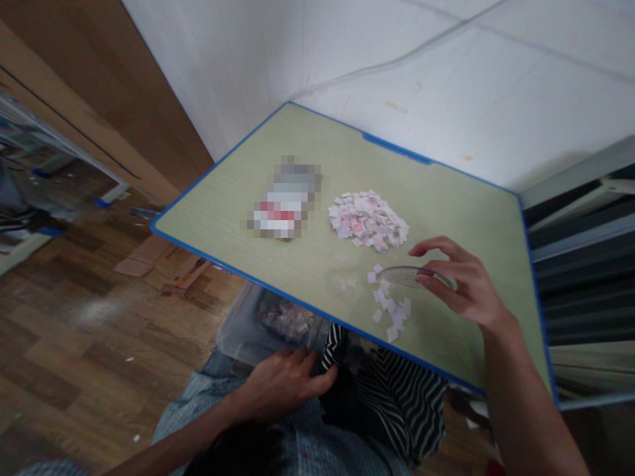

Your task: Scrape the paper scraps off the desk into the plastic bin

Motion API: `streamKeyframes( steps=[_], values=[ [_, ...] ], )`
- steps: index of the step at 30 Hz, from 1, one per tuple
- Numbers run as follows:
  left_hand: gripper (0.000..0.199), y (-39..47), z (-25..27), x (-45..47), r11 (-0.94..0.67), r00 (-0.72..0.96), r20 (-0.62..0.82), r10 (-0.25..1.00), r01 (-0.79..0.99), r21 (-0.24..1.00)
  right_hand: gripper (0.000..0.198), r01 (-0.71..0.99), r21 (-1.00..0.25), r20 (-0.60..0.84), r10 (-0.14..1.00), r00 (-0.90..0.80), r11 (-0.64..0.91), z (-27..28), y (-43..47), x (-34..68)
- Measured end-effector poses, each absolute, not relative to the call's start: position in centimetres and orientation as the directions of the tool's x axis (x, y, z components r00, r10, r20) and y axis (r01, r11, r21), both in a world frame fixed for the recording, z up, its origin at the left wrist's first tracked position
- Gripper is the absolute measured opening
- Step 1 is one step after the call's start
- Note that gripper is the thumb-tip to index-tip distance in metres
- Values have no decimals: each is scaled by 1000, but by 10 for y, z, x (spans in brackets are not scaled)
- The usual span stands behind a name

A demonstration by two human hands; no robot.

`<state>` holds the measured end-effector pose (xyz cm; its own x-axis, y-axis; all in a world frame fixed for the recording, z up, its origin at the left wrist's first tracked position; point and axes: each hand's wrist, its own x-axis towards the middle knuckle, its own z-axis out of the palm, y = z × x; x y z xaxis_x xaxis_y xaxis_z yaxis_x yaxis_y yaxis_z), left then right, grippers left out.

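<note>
My right hand (461, 281) is above the table, pinching a thin, clear, curved plastic piece with fine edge markings, like a protractor (397, 276). Its index finger is lifted off the piece. Below and beside it lie several loose small paper squares (391, 311). Farther back is a heap of white and pinkish paper squares (367, 219). My left hand (288, 383) rests low by my lap at the rim of a clear plastic bin (238, 330), thumb apart from the slightly bent fingers. The thumb reaches the black-and-white striped cloth (407, 403).
The light green table (223, 211) has a blue edge and stands against a white wall. A blurred-out, phone-shaped object (286, 201) lies on its left part. Cardboard (163, 264) lies on the wooden floor at left. A dark slatted unit (585, 277) stands at right.
</note>
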<state>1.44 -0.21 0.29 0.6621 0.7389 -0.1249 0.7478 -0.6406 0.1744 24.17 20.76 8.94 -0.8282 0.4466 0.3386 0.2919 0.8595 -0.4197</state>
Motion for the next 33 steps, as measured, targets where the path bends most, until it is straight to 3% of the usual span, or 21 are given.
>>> streamKeyframes(
  steps=[10, 16, 22, 33],
  values=[
    [44, -2, 3, 14, -634, 660, -150, 736, 749, 191, 7, 404, -320, 292, 495, -818, 857, 77, 211, 239],
    [46, -1, 3, 14, -631, 658, -150, 738, 752, 189, 8, 398, -359, 404, 525, -749, 844, 80, 208, 238],
    [47, -3, 0, 14, -636, 659, -150, 737, 752, 175, 7, 378, -324, 326, 477, -816, 867, 78, 207, 237],
    [44, -1, 4, 15, -635, 656, -128, 744, 753, 171, 7, 375, -340, 365, 489, -792, 862, 77, 207, 237]
  ],
)
